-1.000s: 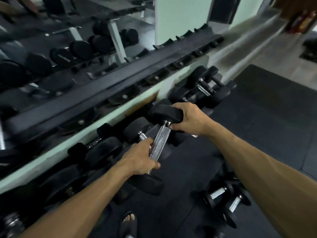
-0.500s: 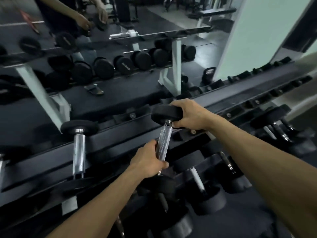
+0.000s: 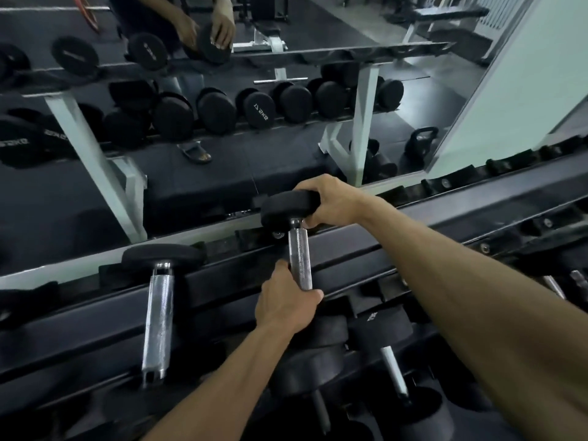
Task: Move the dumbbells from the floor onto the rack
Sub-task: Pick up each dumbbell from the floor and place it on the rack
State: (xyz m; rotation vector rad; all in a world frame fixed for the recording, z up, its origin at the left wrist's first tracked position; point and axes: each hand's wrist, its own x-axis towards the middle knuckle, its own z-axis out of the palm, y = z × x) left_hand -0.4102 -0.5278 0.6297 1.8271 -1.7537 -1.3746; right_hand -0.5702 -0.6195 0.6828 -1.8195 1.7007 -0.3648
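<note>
Now that the dumbbell (image 3: 297,246) has come up off the floor pile to rack (image 3: 413,237) height, it looks nearly parked. Left hand (image 3: 286,302) is wrapped around the steel handle, right hand (image 3: 331,200) clamps the far rubber head right at the back rail. Another dumbbell (image 3: 159,310) already sits racked just left, so I'd guess only the lowering remains.

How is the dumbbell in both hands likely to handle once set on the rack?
The dumbbell is probably heavy for its size: left hand and right hand both carry it. Its knurled handle likely resists slipping. Its round heads could roll unless cradled by the rack.
</note>
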